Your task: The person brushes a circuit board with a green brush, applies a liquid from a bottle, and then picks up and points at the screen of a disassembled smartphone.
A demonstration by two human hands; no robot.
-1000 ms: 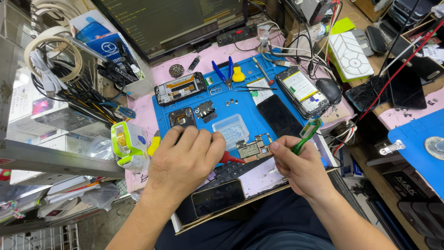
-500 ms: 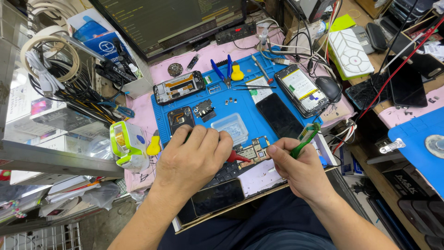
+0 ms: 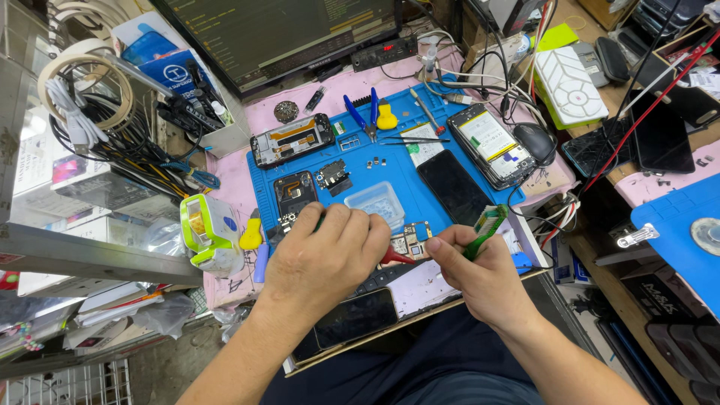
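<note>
Right now we're brushing the small circuit board (image 3: 411,241) on the blue mat (image 3: 390,161), left hand (image 3: 322,259) fingers pressed flat steadying it, right hand (image 3: 480,274) pinching the green brush (image 3: 484,229), next likely needing short, light strokes.

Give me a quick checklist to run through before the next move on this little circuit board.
1. Small circuit board lying on the blue rubber work mat: ok.
2. Left hand pressing down beside the board: ok.
3. Right hand grip closed on the green-handled brush: ok.
4. Brush tip touching the board: cannot tell, fingers hide it.
5. Clear plastic parts tray apart from the hands: ok.
</note>
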